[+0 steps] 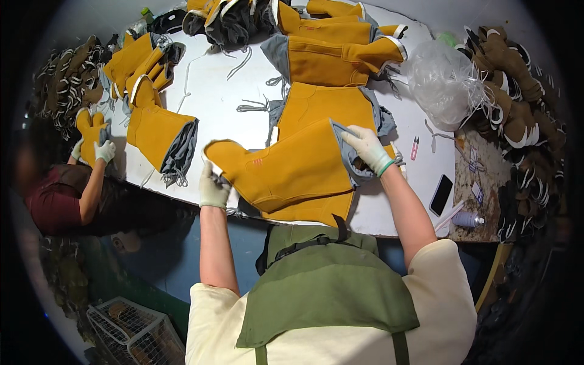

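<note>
A mustard-yellow boot upper (292, 167) with grey lining is stretched between my gloved hands over the white table. My left hand (215, 185) is closed on its pale-edged toe end. My right hand (369, 150) grips the grey lining cuff at the shaft's opening, fingers partly hidden by the cloth. Under it lies another yellow boot upper (325, 106), with grey cords trailing to its left. Farther back, a third upper (328, 59) lies across the table. To the left rests one more upper (159, 134), its grey cuff and cords toward me.
At the left, a co-worker's gloved hands (105, 151) hold a yellow piece. On the right are a clear plastic bag (441, 85), red-handled snips (415, 148), a phone (441, 195) and a bottle (467, 219). Brown piles (517, 115) flank the white table (216, 109).
</note>
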Tool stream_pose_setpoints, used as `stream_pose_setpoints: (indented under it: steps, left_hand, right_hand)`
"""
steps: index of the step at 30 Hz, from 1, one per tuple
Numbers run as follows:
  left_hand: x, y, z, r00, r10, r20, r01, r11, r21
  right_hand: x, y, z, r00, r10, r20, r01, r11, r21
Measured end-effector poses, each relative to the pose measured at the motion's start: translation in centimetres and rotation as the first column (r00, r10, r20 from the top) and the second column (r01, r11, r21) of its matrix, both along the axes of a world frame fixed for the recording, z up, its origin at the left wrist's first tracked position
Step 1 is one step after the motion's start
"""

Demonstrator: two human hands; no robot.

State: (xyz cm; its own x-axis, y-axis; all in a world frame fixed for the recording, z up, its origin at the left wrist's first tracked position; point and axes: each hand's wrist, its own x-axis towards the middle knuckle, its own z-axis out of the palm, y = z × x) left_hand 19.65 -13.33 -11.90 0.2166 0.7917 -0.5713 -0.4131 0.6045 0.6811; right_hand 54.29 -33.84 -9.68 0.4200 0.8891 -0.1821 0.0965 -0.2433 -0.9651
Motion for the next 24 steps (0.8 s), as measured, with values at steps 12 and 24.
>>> stream_pose_setpoints:
  steps: [12,24]
  left_hand:
    - [14.3,-5.7,4.6,0.535,-0.116,-0.837,0.844,0.120,0.523]
    - [10.4,-2.9,6.1,0.542,-0.270,-0.796,0.818,0.386,0.426]
  right_hand:
    - [-4.6,1.1,9.6,0.995,0.047,-0.084,-0.041,0.996,0.076]
    - [-0.7,-0.9,4.7,0.735,0.189,-0.651,0.043,0.945,0.324]
